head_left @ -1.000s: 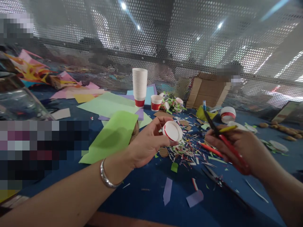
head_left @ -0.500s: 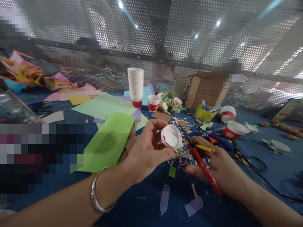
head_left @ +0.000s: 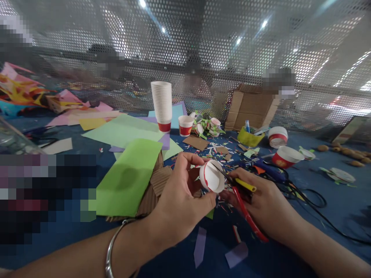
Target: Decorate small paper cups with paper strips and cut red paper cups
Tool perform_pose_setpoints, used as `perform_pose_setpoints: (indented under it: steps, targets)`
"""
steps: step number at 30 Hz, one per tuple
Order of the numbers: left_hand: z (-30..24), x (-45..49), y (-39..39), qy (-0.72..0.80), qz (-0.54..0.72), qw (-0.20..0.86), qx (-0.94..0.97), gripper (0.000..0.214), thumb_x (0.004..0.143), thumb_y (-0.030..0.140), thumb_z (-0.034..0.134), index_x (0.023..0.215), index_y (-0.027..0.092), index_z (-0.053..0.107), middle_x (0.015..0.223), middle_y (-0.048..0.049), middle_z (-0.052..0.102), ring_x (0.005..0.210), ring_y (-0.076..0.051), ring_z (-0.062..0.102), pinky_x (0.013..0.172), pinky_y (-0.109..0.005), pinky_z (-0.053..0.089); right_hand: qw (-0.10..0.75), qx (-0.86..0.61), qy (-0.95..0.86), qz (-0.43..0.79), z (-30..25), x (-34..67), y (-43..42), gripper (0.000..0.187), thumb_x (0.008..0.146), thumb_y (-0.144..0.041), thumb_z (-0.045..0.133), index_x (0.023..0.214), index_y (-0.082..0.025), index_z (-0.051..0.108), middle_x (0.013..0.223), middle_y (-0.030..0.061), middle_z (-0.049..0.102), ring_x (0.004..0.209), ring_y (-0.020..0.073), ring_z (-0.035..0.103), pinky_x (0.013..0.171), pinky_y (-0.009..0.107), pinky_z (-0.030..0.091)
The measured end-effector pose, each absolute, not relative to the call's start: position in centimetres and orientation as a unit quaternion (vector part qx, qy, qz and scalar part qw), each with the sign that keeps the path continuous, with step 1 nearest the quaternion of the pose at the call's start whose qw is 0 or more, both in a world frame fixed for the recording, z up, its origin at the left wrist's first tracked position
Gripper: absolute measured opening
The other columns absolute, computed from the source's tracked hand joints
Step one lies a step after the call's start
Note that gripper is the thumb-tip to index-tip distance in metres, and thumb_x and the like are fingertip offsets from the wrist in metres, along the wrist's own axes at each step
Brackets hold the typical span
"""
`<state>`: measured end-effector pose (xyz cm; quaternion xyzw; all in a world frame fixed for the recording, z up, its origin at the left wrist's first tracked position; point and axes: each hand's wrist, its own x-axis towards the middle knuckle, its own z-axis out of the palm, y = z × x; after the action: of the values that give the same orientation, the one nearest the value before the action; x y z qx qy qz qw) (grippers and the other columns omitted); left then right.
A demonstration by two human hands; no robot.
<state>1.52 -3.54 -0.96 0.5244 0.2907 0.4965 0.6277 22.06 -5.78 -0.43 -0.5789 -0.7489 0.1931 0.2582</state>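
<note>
My left hand (head_left: 181, 197) is closed round a small white paper cup (head_left: 212, 177) with a red band, its bottom turned toward me. My right hand (head_left: 262, 206) grips scissors (head_left: 242, 195) with red and yellow handles. The dark blades are at the cup's rim, on its upper right side. Both hands hover just above a blue table (head_left: 162, 247), over a heap of coloured paper scraps (head_left: 228, 154). A metal bangle (head_left: 111, 251) circles my left wrist.
A tall stack of white cups (head_left: 161, 104) and a single cup (head_left: 185, 125) stand behind. Green paper sheets (head_left: 127, 173) lie left, over corrugated cardboard. More cups (head_left: 285, 156), a yellow-green container (head_left: 249, 138), a cardboard box (head_left: 252, 108) and a black cable (head_left: 315, 200) sit right. Perforated metal mesh (head_left: 203, 46) closes the far side.
My right hand brought the scissors in from the right to the cup's rim. My left hand lowered the cup slightly and turned it toward the blades.
</note>
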Motion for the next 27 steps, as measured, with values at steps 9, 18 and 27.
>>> perform_pose_setpoints:
  steps: [9, 18, 27]
  targets:
    - [-0.5, 1.3, -3.8, 0.276, 0.487, 0.675, 0.481, 0.053, 0.073, 0.002, 0.077, 0.105, 0.025, 0.041, 0.100, 0.0036, 0.066, 0.086, -0.009, 0.066, 0.075, -0.021, 0.051, 0.257, -0.549, -0.793, 0.067, -0.5, 22.7, -6.1, 0.020, 0.099, -0.036, 0.052, 0.093, -0.023, 0.065, 0.076, 0.0026, 0.073, 0.064, 0.0189, 0.068, 0.058, 0.029, 0.050]
    - [0.0, 0.7, -3.3, 0.274, 0.456, 0.706, 0.467, 0.053, 0.070, 0.008, 0.084, 0.105, 0.023, 0.047, 0.095, 0.0039, 0.065, 0.084, -0.009, 0.063, 0.073, -0.021, 0.050, 0.224, -0.531, -0.816, -0.038, -0.5, 23.6, -6.3, 0.023, 0.100, -0.033, 0.052, 0.093, -0.020, 0.070, 0.073, 0.0042, 0.077, 0.056, 0.0197, 0.071, 0.050, 0.028, 0.046]
    - [-0.9, 0.0, -2.5, 0.226, 0.435, 0.727, 0.481, 0.051, 0.073, 0.012, 0.087, 0.108, 0.025, 0.053, 0.103, 0.0027, 0.066, 0.091, -0.010, 0.062, 0.075, -0.020, 0.048, 0.221, -0.526, -0.821, 0.005, -0.5, 24.0, -6.4, 0.019, 0.099, -0.034, 0.057, 0.094, -0.020, 0.068, 0.073, 0.0046, 0.074, 0.060, 0.0190, 0.069, 0.057, 0.029, 0.050]
